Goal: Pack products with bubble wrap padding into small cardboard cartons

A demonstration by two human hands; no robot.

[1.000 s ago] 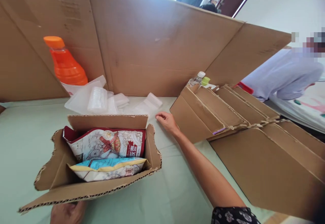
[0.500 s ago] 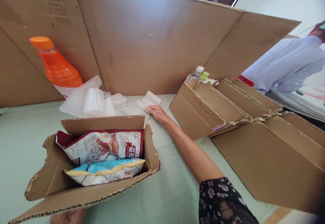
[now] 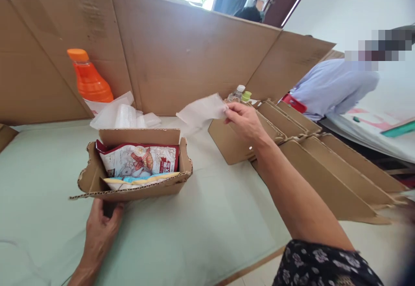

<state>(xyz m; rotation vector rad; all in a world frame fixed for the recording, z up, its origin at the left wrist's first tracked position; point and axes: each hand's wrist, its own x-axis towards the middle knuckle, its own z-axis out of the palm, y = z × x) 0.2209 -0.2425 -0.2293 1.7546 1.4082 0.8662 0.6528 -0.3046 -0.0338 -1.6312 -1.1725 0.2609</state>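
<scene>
An uncovered cardboard box (image 3: pixel 145 194) sits on the pale green cloth. Inside it stand a dark red printed food pouch (image 3: pixel 132 160) and, nearer me, a blue and yellow pouch (image 3: pixel 129 182). My left hand (image 3: pixel 103 223) grips the box low on its near side, with the fingertips partly hidden by the box. Right of the box and above the cloth, my right hand (image 3: pixel 241 119) pinches one corner of a translucent sheet of bubble wrap (image 3: pixel 202 109), which hangs out to the left. More bubble wrap (image 3: pixel 126 116) lies crumpled behind the box.
An orange bottle (image 3: pixel 92 80) stands at the back left before a tall cardboard wall (image 3: pixel 194 61). Several cardboard compartments (image 3: pixel 324 182) fill the right side, with a clear bottle (image 3: pixel 236 93) and a green cap (image 3: pixel 247 95) behind. A person in a pale shirt (image 3: pixel 337 82) is beyond.
My right hand has lifted a sheet of bubble wrap off the cloth and brought it up and to the right. The left hand, mostly hidden before, now shows at the box. The view has shifted.
</scene>
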